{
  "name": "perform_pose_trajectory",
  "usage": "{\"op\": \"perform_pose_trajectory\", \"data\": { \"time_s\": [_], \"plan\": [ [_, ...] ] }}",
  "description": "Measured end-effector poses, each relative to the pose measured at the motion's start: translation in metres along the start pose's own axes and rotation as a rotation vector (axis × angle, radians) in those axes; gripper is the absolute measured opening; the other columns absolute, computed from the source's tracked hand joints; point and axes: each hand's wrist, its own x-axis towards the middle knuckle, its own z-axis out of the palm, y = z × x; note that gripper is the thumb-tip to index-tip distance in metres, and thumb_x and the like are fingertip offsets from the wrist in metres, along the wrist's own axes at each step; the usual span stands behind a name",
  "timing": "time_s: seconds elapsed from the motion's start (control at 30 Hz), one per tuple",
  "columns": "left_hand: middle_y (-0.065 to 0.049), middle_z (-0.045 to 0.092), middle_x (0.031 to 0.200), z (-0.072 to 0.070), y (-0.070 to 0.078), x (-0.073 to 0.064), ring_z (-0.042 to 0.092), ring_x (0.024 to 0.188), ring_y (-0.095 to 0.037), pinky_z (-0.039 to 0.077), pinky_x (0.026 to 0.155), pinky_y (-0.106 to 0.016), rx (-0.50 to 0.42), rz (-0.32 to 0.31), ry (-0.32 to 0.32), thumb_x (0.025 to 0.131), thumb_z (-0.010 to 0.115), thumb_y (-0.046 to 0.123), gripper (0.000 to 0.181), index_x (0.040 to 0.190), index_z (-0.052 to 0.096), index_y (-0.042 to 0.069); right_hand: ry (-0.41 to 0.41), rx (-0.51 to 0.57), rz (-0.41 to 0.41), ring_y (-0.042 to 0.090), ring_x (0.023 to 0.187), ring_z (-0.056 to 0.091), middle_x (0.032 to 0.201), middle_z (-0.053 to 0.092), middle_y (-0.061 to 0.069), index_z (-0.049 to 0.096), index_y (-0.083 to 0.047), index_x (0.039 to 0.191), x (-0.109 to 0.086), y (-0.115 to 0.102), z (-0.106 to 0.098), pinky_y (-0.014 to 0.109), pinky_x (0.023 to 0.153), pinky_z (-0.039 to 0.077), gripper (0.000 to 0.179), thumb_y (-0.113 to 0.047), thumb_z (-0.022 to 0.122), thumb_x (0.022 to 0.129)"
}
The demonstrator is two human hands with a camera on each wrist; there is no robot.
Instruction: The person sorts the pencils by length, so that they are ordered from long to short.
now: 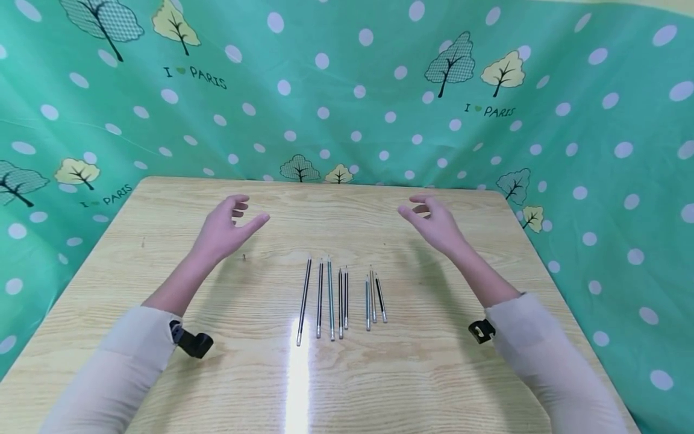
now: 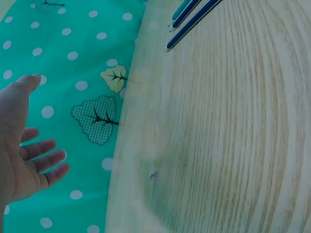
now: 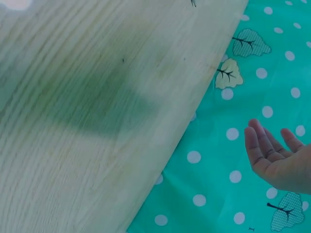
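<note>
Pale sleeves are nearest. On the left, the left hand is loosely spread; eight pencils lie between both hands, somewhat nearer; on the right, the right hand is likewise spread.

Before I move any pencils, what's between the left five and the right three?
Just bare tabletop between the left five pencils and the right three pencils; the head view shows it.
</note>
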Motion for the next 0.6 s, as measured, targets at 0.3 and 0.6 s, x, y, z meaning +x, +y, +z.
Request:
{"op": "perform_pose_trajectory", "data": {
  "time_s": [0.3, 0.6],
  "plan": [
    [-0.019, 0.049, 0.131, 0.014, 0.002, -0.004, 0.048, 0.12, -0.036, 0.044, 0.097, -0.053, 0.003, 0.033, -0.048, 0.081, 0.057, 0.064, 0.084, 0.139, 0.038, 0.005, -0.055, 0.023, -0.022, 0.03, 0.115, 0.053, 0.126, 0.054, 0.013, 0.041, -0.014, 0.138, -0.007, 0.0, 0.015, 0.045, 0.089, 0.051, 0.075, -0.065, 0.052, 0.084],
    [-0.017, 0.053, 0.13, 0.037, -0.003, -0.012, 0.052, 0.115, -0.034, 0.047, 0.095, -0.051, 0.046, 0.08, -0.149, 0.081, 0.058, 0.064, 0.081, 0.136, 0.042, 0.006, -0.118, 0.03, -0.026, 0.028, 0.107, 0.057, 0.121, 0.058, 0.009, 0.045, -0.016, 0.135, -0.016, 0.0, 0.04, 0.04, 0.085, 0.053, 0.065, -0.057, 0.057, 0.085]
  ]
}}
